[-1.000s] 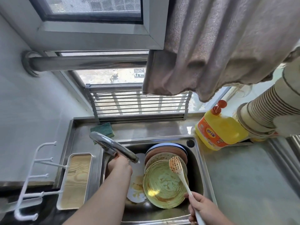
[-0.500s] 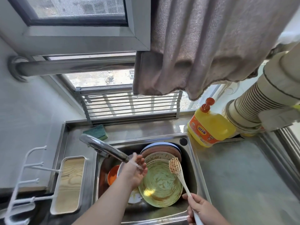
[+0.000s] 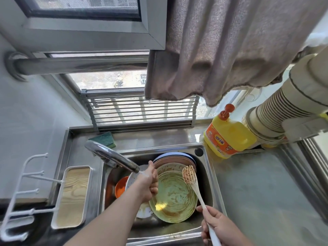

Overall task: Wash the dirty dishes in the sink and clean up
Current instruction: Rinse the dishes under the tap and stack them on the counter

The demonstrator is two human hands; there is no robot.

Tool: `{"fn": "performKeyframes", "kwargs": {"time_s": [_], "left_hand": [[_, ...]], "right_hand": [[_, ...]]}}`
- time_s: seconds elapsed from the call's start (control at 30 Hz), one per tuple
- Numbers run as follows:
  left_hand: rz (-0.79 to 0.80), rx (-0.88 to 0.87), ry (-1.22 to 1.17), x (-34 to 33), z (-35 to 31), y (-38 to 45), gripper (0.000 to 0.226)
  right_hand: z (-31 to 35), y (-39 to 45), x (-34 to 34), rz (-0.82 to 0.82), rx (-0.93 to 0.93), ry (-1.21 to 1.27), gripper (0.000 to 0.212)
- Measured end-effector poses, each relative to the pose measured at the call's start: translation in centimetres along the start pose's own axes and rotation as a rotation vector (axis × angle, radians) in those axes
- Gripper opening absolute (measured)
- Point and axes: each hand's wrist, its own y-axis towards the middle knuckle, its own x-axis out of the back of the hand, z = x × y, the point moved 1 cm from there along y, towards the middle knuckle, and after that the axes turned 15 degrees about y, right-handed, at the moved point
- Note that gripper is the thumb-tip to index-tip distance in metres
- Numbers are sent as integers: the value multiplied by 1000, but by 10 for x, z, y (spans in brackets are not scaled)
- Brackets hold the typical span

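The steel sink (image 3: pixel 211 183) holds a dirty green plate (image 3: pixel 174 199), a stack of plates (image 3: pixel 174 159) behind it, a soiled white plate (image 3: pixel 142 211) and an orange bowl (image 3: pixel 121 186). My left hand (image 3: pixel 149 181) is under the spout of the faucet (image 3: pixel 110 155), wet from the running water, thumb up and fingers curled with nothing in them. My right hand (image 3: pixel 219 226) grips the white handle of a dish brush (image 3: pixel 189 174), whose bristle head hovers over the green plate's far edge.
A yellow detergent bottle (image 3: pixel 229 137) stands at the sink's back right corner. A green sponge (image 3: pixel 104 139) lies behind the faucet. A white tray (image 3: pixel 72 197) and hook rack (image 3: pixel 17 210) sit left. A towel (image 3: pixel 230 50) hangs overhead. Steel counter (image 3: pixel 266 201) extends right.
My left hand left the faucet base, came under the spout with fingers spread, then curled them as water ran over it. The brush in my right hand barely moved.
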Motion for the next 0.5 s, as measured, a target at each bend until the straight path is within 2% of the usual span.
{"fn": "performKeyframes", "kwargs": {"time_s": [0.17, 0.23, 0.3, 0.4, 0.5], "left_hand": [[66, 1, 118, 16, 11, 4, 25], [73, -20, 115, 22, 16, 4, 33], [65, -68, 104, 23, 18, 2, 28], [-29, -82, 173, 21, 16, 3, 22], [-115, -87, 248, 18, 13, 3, 37]], "right_hand": [[0, 0, 3, -12, -2, 1, 21], [0, 1, 4, -17, -5, 4, 22], [-1, 2, 4, -20, -14, 11, 22], [-1, 3, 2, -15, -24, 22, 22], [0, 4, -1, -10, -30, 38, 22]]}}
